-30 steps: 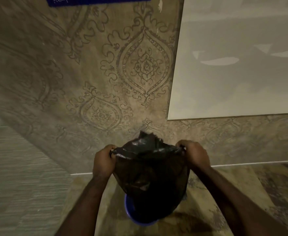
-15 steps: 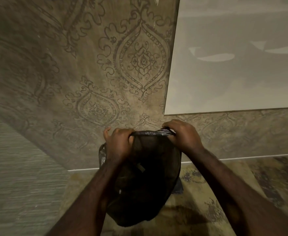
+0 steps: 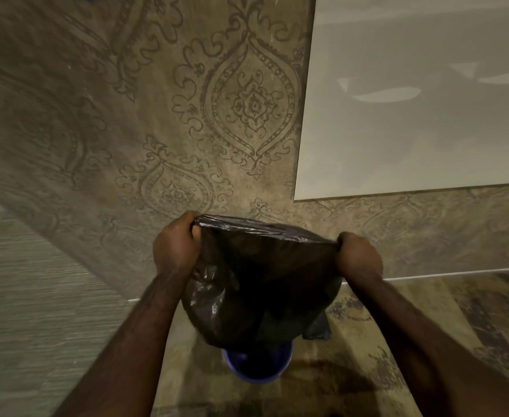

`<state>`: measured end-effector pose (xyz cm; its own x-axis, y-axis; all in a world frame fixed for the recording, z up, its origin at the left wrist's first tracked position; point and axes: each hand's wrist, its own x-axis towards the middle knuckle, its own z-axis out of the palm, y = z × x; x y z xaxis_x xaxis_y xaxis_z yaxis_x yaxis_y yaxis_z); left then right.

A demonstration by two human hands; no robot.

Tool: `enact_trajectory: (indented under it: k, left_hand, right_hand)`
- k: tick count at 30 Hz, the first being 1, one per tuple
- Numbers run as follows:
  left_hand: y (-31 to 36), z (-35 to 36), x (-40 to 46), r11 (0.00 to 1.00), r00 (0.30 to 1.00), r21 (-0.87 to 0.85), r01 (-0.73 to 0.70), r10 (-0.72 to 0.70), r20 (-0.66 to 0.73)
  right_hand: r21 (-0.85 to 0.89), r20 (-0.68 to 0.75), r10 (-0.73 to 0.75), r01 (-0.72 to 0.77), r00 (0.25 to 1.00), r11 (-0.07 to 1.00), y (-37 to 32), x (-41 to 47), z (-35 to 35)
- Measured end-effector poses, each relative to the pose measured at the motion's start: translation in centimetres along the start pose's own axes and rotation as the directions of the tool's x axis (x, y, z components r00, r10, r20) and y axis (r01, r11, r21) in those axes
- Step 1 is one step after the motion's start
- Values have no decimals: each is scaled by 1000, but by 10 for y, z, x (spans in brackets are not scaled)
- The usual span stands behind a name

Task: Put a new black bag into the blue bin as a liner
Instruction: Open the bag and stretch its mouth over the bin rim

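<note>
A thin black bag (image 3: 262, 284) hangs in the air between my hands, its top edge stretched wide. My left hand (image 3: 176, 246) grips the bag's left top corner and my right hand (image 3: 357, 255) grips the right top corner. The bag billows downward and covers most of the blue bin (image 3: 259, 376), which stands on the floor directly under it. Only the bin's near rim and a bit of its dark inside show below the bag's bottom.
A patterned brown wall (image 3: 156, 130) rises just behind the bin, with a glossy pale panel (image 3: 412, 100) on its right. A white skirting strip (image 3: 457, 272) runs along the wall's foot. Mottled floor tiles (image 3: 382, 356) surround the bin.
My hands have moved apart from a close grip, stretching the bag's mouth wide. The bin's blue rim shows again under the bag.
</note>
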<state>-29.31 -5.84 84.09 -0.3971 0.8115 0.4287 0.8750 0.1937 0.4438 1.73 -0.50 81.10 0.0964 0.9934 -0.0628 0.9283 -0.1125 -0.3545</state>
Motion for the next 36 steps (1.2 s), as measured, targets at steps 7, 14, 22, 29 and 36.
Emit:
enact_trajectory:
  k: [7,14,22,29,36]
  left_hand:
    - [-4,-29,-19,954,906,-295,-46,-85,-414]
    - [-54,29,-84,952,912,-60,300,-268,311]
    - [-42,21,-36,964,962,-67,257,-248,116]
    - [-49,27,-39,966,965,-50,254,-250,78]
    - [-66,34,-68,945,946,-59,323,-319,60]
  right_hand:
    - [468,-460,-1,244,888,849,-32,-26,-32]
    - [242,448,-128,17,885,970,31,-38,40]
    - [354,55,-67,43,996,934,21,-13,47]
    - [385,-91,-1,36,996,922,17,-6,54]
    - [570,-70,57,-7,996,821,30,-22,71]
